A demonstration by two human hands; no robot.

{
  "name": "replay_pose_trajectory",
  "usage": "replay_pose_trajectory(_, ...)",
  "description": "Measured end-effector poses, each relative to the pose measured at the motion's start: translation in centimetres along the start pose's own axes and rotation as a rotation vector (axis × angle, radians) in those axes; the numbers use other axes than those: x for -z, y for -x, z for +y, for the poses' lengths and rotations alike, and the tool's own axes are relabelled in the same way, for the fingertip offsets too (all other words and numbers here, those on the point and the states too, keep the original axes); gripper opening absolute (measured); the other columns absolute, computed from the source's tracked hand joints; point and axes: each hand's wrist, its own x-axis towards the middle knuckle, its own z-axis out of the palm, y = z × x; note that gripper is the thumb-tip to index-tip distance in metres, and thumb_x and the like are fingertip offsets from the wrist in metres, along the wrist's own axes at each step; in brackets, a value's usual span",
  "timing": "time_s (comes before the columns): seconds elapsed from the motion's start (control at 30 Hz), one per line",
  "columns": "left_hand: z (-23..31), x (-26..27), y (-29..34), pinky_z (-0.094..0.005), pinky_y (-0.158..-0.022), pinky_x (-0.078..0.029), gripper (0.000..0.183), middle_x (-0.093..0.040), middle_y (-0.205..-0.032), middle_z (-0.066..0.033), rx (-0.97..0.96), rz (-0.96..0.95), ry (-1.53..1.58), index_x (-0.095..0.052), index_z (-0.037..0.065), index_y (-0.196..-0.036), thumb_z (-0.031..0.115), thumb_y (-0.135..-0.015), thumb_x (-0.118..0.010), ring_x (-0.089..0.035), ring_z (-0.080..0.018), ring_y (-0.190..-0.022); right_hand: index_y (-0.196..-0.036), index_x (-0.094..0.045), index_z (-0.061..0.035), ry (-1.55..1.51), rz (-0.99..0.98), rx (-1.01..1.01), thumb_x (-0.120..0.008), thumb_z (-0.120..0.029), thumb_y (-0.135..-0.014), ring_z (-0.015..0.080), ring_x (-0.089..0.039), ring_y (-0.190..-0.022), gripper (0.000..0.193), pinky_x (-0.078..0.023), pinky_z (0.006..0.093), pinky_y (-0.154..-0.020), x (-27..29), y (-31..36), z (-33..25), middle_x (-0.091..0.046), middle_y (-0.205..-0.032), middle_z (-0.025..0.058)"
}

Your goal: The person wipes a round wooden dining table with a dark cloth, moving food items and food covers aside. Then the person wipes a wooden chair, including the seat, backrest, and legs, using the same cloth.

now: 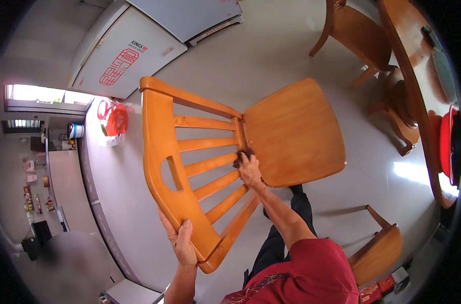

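Observation:
A wooden chair (291,131) with a slatted back is tipped toward me over a pale floor. My left hand (182,243) grips the curved top rail of the backrest (164,167) near its lower end. My right hand (250,169) presses a small dark cloth (240,158) against the spot where the slats meet the rear edge of the seat. My right forearm reaches up from my red shirt at the bottom.
A second wooden chair (359,35) and a round wooden table (417,96) with a red dish (445,137) stand at the right. Another chair back (377,248) is at the lower right. A white chest freezer (129,50) and a red plastic bag (116,121) sit at the upper left.

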Motion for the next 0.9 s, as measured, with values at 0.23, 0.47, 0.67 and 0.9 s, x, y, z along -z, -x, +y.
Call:
replay_pose_trajectory(0.23,-0.2,0.4,0.1,-0.0323,-0.102,-0.032,0.068,-0.038,-0.138,-0.0077,-0.043,0.026,-0.019,-0.013,0.007,-0.149,0.004,-0.089,-0.043,-0.041,-0.0165,-0.119,-0.138,-0.039,-0.0075,-0.226,-0.246,-0.05,-0.052,-0.005,-0.082,0.0441,-0.045,-0.101,0.058,-0.04,0.0477,-0.088,5.3,4.5,-3.0,-0.04,-0.12,0.026)
replay_pose_trajectory(0.47,-0.5,0.8,-0.4,-0.0327,-0.103,-0.032,0.064,-0.041,-0.136,-0.0081,-0.107,-0.082,0.104,-0.014,0.008,-0.149,0.008,-0.093,-0.046,-0.041,-0.0171,-0.121,-0.137,-0.037,-0.0004,-0.54,-0.275,0.385,-0.045,0.001,-0.079,0.0471,-0.041,-0.112,0.059,-0.036,0.0446,-0.099,16.5,8.5,-12.8,-0.036,-0.122,0.0297)
replay_pose_trajectory(0.67,-0.1,1.2,-0.5,-0.0329,-0.099,-0.036,0.061,-0.045,-0.131,-0.0077,-0.098,-0.083,0.046,-0.023,0.008,-0.147,0.021,-0.094,-0.052,-0.044,-0.0171,-0.115,-0.139,-0.036,-0.0046,-0.575,-0.271,0.588,-0.049,-0.005,-0.084,0.0424,-0.044,-0.111,0.056,-0.042,0.0428,-0.093,27.3,15.6,-21.8,-0.04,-0.117,0.0237)
replay_pose_trajectory(0.9,0.0,0.9,4.4,-0.0362,-0.095,-0.042,0.058,-0.05,-0.124,-0.009,0.088,-0.151,0.14,-0.032,0.005,-0.139,0.034,-0.093,-0.054,-0.05,-0.0205,-0.114,-0.13,-0.046,-0.0076,-0.405,-0.092,0.188,-0.053,-0.024,-0.091,0.0408,-0.049,-0.101,0.043,-0.046,0.0458,-0.083,23.0,18.6,-18.8,-0.045,-0.108,0.0217)
